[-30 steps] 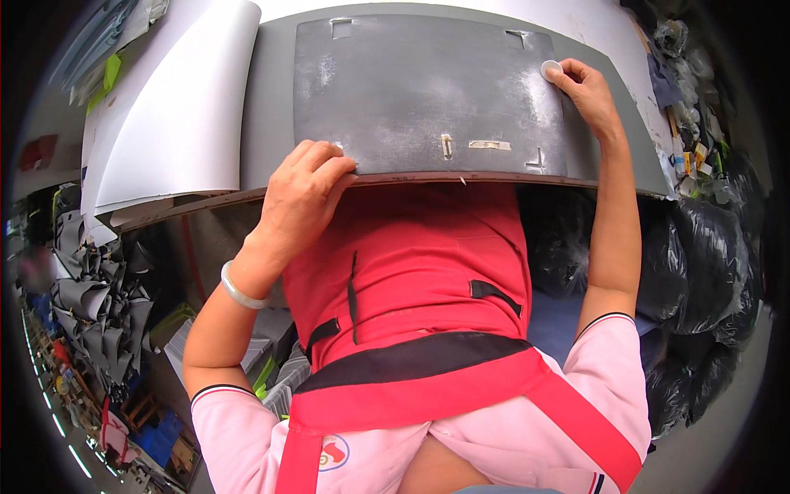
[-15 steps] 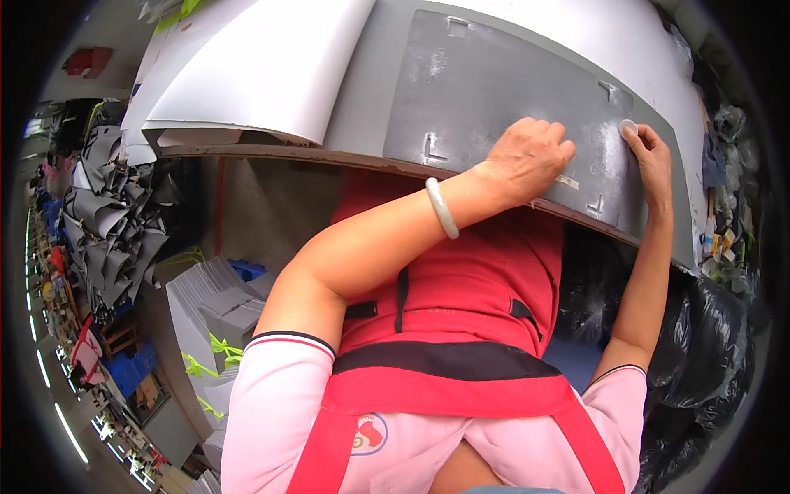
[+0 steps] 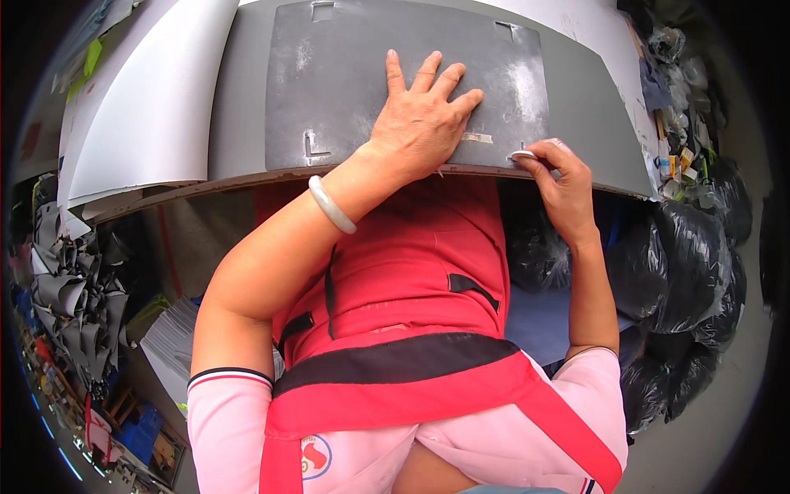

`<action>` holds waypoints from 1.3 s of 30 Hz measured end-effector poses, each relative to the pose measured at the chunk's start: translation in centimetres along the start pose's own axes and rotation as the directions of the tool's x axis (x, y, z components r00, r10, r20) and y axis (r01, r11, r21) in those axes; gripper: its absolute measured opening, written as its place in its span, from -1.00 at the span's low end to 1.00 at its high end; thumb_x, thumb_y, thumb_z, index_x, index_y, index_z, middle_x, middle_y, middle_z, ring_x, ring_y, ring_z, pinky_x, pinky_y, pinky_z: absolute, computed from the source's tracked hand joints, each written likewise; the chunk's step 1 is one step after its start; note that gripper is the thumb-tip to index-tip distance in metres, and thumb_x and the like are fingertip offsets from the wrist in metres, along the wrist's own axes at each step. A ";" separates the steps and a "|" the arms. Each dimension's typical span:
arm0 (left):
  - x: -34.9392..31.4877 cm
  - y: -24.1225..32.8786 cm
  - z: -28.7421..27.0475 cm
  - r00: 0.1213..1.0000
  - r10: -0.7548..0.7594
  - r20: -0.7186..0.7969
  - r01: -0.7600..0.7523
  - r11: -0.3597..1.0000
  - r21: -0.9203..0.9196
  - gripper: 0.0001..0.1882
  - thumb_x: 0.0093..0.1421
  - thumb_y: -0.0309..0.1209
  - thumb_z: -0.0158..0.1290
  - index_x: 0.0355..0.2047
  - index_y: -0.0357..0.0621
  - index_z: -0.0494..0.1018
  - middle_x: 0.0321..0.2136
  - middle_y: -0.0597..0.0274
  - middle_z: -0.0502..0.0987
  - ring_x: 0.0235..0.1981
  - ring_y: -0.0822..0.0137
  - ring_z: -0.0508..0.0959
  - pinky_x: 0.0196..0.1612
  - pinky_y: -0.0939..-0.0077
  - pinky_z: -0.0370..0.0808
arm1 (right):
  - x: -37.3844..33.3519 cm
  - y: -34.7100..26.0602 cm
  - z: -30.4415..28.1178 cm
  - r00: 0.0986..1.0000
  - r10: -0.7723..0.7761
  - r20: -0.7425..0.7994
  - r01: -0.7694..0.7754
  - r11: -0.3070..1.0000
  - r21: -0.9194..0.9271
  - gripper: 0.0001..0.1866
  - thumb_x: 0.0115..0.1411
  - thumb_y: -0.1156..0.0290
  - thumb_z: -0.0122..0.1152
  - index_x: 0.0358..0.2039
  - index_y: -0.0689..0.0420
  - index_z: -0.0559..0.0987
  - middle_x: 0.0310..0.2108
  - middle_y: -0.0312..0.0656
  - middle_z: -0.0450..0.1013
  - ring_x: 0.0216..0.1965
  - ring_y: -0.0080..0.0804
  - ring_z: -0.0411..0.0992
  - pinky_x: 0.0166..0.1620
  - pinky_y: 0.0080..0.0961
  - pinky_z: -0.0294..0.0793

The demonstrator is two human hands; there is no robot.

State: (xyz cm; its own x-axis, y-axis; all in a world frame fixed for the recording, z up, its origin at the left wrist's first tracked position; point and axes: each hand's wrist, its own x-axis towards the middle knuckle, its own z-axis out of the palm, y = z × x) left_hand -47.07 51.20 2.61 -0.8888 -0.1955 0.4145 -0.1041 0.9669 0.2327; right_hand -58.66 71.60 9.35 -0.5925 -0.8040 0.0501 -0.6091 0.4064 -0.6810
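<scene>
A dark grey template (image 3: 329, 90) with L-shaped and square cut-outs near its corners lies on a larger grey sheet (image 3: 588, 107). White powdery smears mark it, heaviest toward its right side and around the cut-outs. My left hand (image 3: 424, 115) presses flat on the template with its fingers spread; nothing is in it. A thin white disc of tailor's chalk (image 3: 522, 154) is pinched between the thumb and fingers of my right hand (image 3: 564, 181). Its edge is at the cut-out in the near right corner. A small strip of tape (image 3: 477, 138) sticks to the template beside my left hand.
White-backed sheeting (image 3: 156, 99) curls over the table at the left. The table's near edge (image 3: 239, 179) runs just in front of my body. Filled black plastic bags (image 3: 691, 263) stand at the right. Grey scraps (image 3: 78, 280) and stacked sheets (image 3: 169, 333) are at the left.
My left hand has opened from a curled fist to lying flat on the template. My right hand has brought the chalk from the template's right side toward me, to the near right cut-out.
</scene>
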 end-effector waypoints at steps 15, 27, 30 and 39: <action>0.0 0.1 0.1 1.000 -0.008 -0.010 0.008 1.000 -0.013 -0.66 0.35 -0.25 0.01 0.11 0.15 0.52 0.22 0.12 0.40 0.32 -0.05 0.30 0.28 -0.54 0.03 | -0.2 -0.2 0.4 0.936 0.347 -0.061 -0.334 0.928 0.168 -0.83 0.26 0.46 0.22 -0.18 0.25 0.53 -0.59 -0.30 0.39 -0.54 -0.64 0.31 -0.40 -0.56 0.36; 0.0 0.1 -0.3 1.000 -0.011 0.014 0.012 1.000 -0.026 -0.65 0.34 -0.26 0.02 0.11 0.14 0.52 0.23 0.10 0.39 0.33 -0.07 0.29 0.31 -0.54 -0.06 | 7.8 0.7 -2.0 0.979 0.196 -0.058 -0.191 0.978 0.078 -0.80 0.28 0.37 0.26 -0.17 0.22 0.62 -0.53 -0.27 0.50 -0.49 -0.59 0.43 -0.39 -0.56 0.43; 0.1 0.2 -0.6 1.000 -0.011 0.028 0.012 0.999 -0.038 -0.65 0.31 -0.29 0.05 0.10 0.11 0.52 0.22 0.08 0.39 0.33 -0.07 0.29 0.31 -0.54 -0.08 | 12.7 2.5 -1.2 0.985 0.030 -0.172 -0.045 0.995 -0.084 -0.82 0.28 0.37 0.27 -0.24 0.22 0.65 -0.49 -0.20 0.53 -0.46 -0.50 0.46 -0.32 -0.50 0.45; 0.1 0.3 -0.7 0.999 -0.019 0.033 0.021 0.998 -0.060 -0.66 0.28 -0.30 0.08 0.07 0.09 0.53 0.22 0.09 0.39 0.33 -0.06 0.29 0.30 -0.56 -0.08 | 19.0 3.8 0.2 0.970 -0.231 -0.081 0.189 0.918 -0.348 -0.84 0.27 0.36 0.23 -0.28 0.18 0.65 -0.29 -0.08 0.58 -0.31 -0.12 0.53 -0.18 -0.31 0.49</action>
State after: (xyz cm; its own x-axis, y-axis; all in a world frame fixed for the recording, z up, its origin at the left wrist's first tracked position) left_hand -46.86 51.31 3.34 -0.9011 -0.2080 0.3804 -0.0957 0.9512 0.2933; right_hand -72.16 57.79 7.61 -0.4769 -0.8381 0.2650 -0.8548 0.3719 -0.3620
